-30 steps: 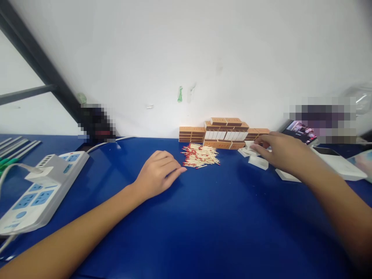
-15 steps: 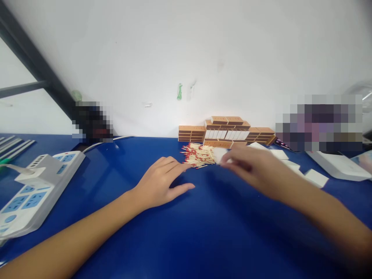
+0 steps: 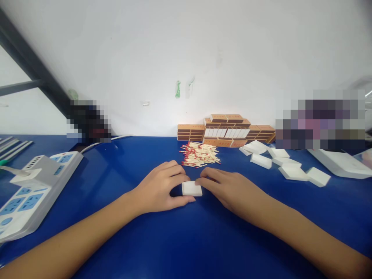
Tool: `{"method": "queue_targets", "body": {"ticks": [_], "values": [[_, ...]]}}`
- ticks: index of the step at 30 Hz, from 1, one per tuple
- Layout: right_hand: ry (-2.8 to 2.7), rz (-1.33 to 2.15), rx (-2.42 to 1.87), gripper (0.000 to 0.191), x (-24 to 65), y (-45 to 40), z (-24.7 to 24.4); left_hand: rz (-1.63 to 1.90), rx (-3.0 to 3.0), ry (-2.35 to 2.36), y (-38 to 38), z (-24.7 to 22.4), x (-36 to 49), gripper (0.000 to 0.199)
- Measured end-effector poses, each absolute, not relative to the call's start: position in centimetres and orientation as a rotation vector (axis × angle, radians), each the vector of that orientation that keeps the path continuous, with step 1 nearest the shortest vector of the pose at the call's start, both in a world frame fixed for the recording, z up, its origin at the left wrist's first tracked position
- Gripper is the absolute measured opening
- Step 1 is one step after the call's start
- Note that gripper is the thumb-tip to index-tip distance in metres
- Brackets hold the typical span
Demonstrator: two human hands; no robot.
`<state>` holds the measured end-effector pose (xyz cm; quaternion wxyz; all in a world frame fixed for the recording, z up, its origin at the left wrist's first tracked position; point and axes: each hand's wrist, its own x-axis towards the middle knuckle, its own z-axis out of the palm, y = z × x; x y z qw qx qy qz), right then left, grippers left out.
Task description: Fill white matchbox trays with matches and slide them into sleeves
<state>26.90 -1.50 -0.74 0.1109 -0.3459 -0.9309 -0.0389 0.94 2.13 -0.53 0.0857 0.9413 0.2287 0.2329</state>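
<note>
A small white matchbox tray (image 3: 192,188) lies on the blue table in front of me. My left hand (image 3: 164,188) has it between thumb and fingers at its left end, with the thumb along the near edge. From the right, my right hand (image 3: 229,188) reaches over with bent fingers, the index fingertip on the tray's right part; its thumb is hidden. Just beyond the hands is a loose heap of red-tipped matches (image 3: 200,154).
Brown matchboxes (image 3: 226,128) stand stacked against the wall. More white trays (image 3: 293,171) are scattered at the right, beside a larger white box (image 3: 340,162). At the left lies a white power strip (image 3: 37,193) with a plugged-in cable.
My right hand has brought the white tray from beside the matches toward me and to the left. My left hand has closed around its left end.
</note>
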Motion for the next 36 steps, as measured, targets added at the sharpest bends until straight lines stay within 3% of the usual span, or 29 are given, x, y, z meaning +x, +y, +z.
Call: {"method": "queue_targets", "body": {"ticks": [9, 14, 36], "values": [[-2.587, -0.004, -1.050, 0.026, 27.4, -0.8, -0.9, 0.712, 2.768, 0.746, 2.1, -0.4, 0.9, 0.028], [-2.346, -0.141, -1.216, 0.016, 28.6, 0.3, -1.0, 0.741, 2.773, 0.739, 2.0, -0.3, 0.9, 0.030], [-2.339, 0.057, -1.463, 0.026, 32.4, 3.6, -0.4, 0.716, 2.767, 0.698, 1.9, -0.5, 1.0, 0.033]]}}
